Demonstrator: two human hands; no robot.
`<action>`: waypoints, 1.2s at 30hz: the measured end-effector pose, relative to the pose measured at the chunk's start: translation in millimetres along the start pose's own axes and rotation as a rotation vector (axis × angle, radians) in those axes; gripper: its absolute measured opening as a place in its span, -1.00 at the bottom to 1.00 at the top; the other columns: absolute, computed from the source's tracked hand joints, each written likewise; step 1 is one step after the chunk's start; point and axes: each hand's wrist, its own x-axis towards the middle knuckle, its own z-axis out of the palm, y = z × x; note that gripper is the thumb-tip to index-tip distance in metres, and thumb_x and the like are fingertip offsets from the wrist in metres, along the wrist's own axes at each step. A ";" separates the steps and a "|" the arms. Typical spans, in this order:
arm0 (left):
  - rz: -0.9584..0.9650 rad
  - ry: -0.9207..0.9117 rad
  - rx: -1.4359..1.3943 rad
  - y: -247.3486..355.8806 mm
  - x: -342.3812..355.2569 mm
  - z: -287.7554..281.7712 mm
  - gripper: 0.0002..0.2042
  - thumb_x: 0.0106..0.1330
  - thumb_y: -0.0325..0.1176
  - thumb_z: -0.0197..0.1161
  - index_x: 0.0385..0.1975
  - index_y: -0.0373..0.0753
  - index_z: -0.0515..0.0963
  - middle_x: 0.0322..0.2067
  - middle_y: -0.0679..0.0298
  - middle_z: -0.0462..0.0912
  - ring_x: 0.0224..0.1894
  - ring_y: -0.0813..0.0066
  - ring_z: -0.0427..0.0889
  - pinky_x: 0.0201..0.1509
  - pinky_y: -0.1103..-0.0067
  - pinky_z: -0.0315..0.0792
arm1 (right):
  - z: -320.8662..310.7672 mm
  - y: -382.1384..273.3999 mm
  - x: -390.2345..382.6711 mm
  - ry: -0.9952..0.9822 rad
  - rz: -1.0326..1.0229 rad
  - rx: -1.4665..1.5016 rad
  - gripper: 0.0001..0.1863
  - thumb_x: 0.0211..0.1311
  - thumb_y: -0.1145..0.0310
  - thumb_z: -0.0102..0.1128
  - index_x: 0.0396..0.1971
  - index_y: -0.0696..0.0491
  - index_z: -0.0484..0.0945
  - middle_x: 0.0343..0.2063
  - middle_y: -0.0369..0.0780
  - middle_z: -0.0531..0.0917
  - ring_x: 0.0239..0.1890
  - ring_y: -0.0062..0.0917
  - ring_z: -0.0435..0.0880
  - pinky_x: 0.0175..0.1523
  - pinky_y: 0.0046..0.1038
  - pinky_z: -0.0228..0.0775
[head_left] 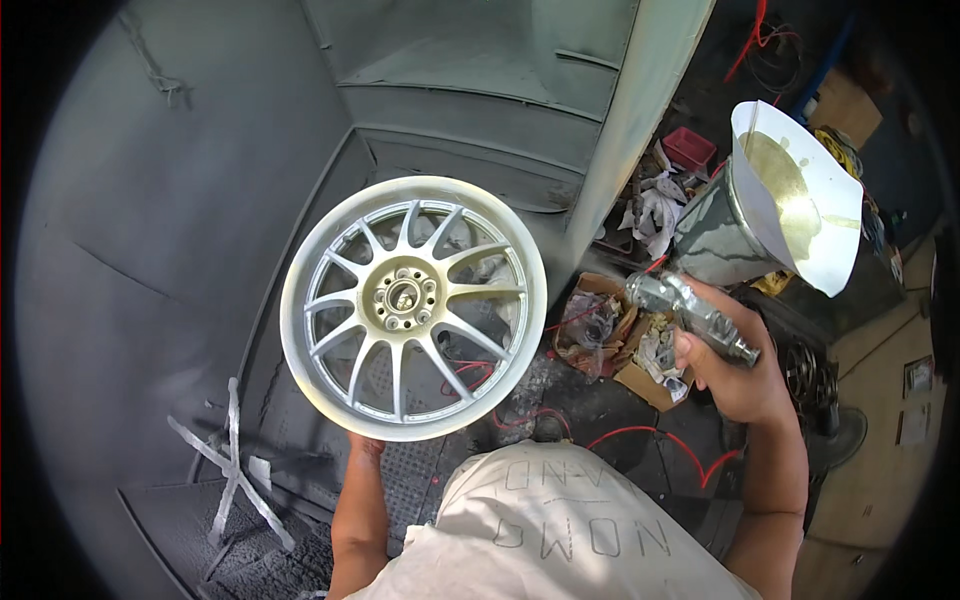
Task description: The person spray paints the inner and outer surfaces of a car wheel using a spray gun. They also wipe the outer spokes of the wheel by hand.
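- What could go wrong first, as a judgement: the wheel point(404, 262), a pale silver and gold multi-spoke rim facing up, could tip or slide if your left grip point(367, 446) is its main support, since that touches only near the lower edge.
- The finish, if wet, could smear where your fingers wander round onto the face.
- Tilting the spray gun point(700, 318) too far could spill the grey cup point(718, 232), which appears seated above it; the stained white paper collar point(835, 215) around its mouth might flop and drip.
- The red hose point(622, 430) loops over the floor on your right and could catch a foot as you shift.
- Your right grip point(742, 378) is closed around the spray gun, its front end pointing left, toward the wheel.
- Your left grip is mostly hidden under the wheel's near rim, so whether its fingers are curled or flat cannot be told.
- The wheel lies left of centre, in front of your apron point(560, 540), directly above and beyond your left grip and well apart from your right one.
- Farther left, a whitish cross-shaped piece point(232, 468) stands near the grey wall point(150, 260).
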 end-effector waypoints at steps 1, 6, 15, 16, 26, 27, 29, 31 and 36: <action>0.026 0.011 -0.016 5.3 -1.0 6.2 -0.48 0.52 0.06 -0.04 0.29 -0.18 0.41 0.25 0.16 0.52 0.25 0.16 0.53 0.33 0.21 0.43 | 0.4 -8.4 -5.6 -0.019 0.036 0.036 -0.46 0.30 0.42 0.26 0.28 0.20 0.46 -0.31 -0.33 0.62 -0.33 -0.69 0.53 -0.12 -0.61 0.39; 0.148 0.108 -0.110 -18.4 -24.8 38.5 -0.51 0.51 0.04 -0.01 0.25 -0.16 0.44 0.21 0.17 0.55 0.19 0.17 0.56 0.27 0.22 0.48 | -3.2 -12.3 -29.3 -0.134 0.085 0.118 -0.45 0.22 0.50 0.29 0.25 0.19 0.50 -0.29 -0.27 0.66 -0.31 -0.68 0.55 -0.13 -0.59 0.40; -0.228 0.156 -0.097 -139.6 -66.0 40.7 -0.72 0.45 -0.07 0.10 -0.05 -0.09 0.55 -0.11 0.26 0.63 -0.14 0.33 0.60 -0.14 0.43 0.50 | 12.3 27.3 -68.5 -0.002 -0.065 -0.027 -0.48 0.25 0.54 0.23 0.24 0.24 0.48 -0.12 -0.20 0.70 -0.13 -0.60 0.61 0.07 -0.51 0.45; -0.219 0.171 -0.098 -138.6 -68.5 50.4 -0.71 0.48 -0.07 0.06 -0.06 -0.10 0.56 -0.12 0.28 0.65 -0.13 0.33 0.61 -0.09 0.41 0.50 | 10.6 31.7 -69.7 0.024 -0.068 -0.040 -0.48 0.25 0.54 0.22 0.25 0.24 0.47 -0.07 -0.18 0.70 -0.10 -0.60 0.61 0.09 -0.50 0.44; -0.002 0.101 0.126 -73.0 -70.0 11.3 -0.66 0.49 -0.05 0.03 0.02 -0.13 0.54 -0.12 0.21 0.66 -0.10 0.30 0.62 0.00 0.41 0.52 | 15.6 47.4 -107.8 0.011 -0.097 -0.048 -0.44 0.24 0.52 0.23 0.28 0.16 0.47 -0.18 -0.23 0.68 -0.19 -0.60 0.58 0.03 -0.50 0.43; 0.029 0.089 0.113 -63.8 -66.8 9.1 -0.66 0.49 -0.04 0.04 0.03 -0.13 0.54 -0.11 0.21 0.66 -0.09 0.29 0.62 0.01 0.40 0.52 | 15.1 46.5 -115.1 -0.011 -0.077 -0.041 -0.44 0.23 0.51 0.25 0.28 0.15 0.48 -0.24 -0.25 0.67 -0.23 -0.61 0.57 0.00 -0.51 0.43; 0.066 0.072 0.083 -50.4 -64.5 4.4 -0.65 0.49 -0.04 0.04 0.04 -0.13 0.53 -0.10 0.20 0.66 -0.07 0.28 0.62 0.03 0.39 0.51 | 18.7 44.5 -131.1 -0.084 -0.026 0.079 -0.43 0.22 0.48 0.30 0.27 0.16 0.49 -0.36 -0.30 0.62 -0.30 -0.64 0.54 -0.07 -0.54 0.41; 0.091 0.052 0.044 -44.5 -62.4 8.6 -0.65 0.49 -0.03 0.04 0.05 -0.13 0.53 -0.08 0.20 0.66 -0.05 0.27 0.62 0.06 0.38 0.51 | 19.1 42.1 -137.5 -0.164 -0.012 0.175 -0.43 0.22 0.48 0.31 0.26 0.17 0.49 -0.38 -0.31 0.62 -0.32 -0.65 0.54 -0.09 -0.56 0.41; 0.092 0.042 -0.062 -58.1 -82.6 9.5 -0.63 0.49 -0.02 0.04 0.07 -0.13 0.53 -0.04 0.20 0.66 -0.01 0.25 0.62 0.11 0.35 0.50 | 43.1 43.7 -145.5 -0.046 -0.058 -0.018 -0.45 0.21 0.52 0.29 0.25 0.13 0.51 -0.33 -0.26 0.67 -0.30 -0.69 0.58 -0.09 -0.55 0.45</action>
